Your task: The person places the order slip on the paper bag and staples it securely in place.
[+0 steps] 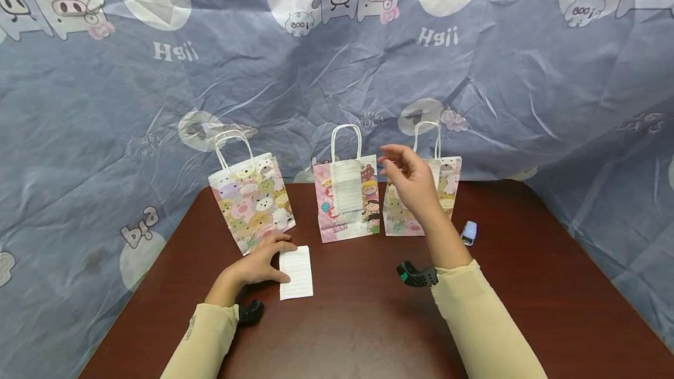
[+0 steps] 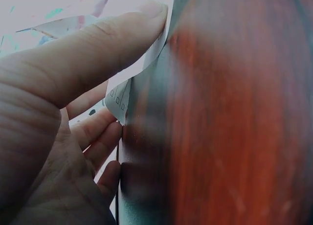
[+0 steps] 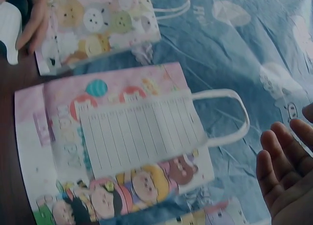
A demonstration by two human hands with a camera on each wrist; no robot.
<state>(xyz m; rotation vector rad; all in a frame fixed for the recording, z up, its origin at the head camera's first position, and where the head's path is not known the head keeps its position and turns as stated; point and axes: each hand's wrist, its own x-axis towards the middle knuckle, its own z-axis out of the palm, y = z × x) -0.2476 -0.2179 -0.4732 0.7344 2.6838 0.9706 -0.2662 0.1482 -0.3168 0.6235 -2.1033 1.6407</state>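
My left hand is low over the table's left half, holding a lined paper slip between thumb and fingers. In the left wrist view the thumb lies along the slip, whose corner bends up by the fingers. Just behind this hand a paper gift bag with animal faces leans to one side. My right hand is raised with loosely bent fingers and nothing in them. It overlaps the right animal-face bag in the head view. Between them stands a pink cartoon bag with a lined slip on its front.
A small light-blue stapler-like object lies right of the bags on the dark brown table. Another slip shows on the right bag, partly behind the hand. A blue printed cloth hangs behind the table.
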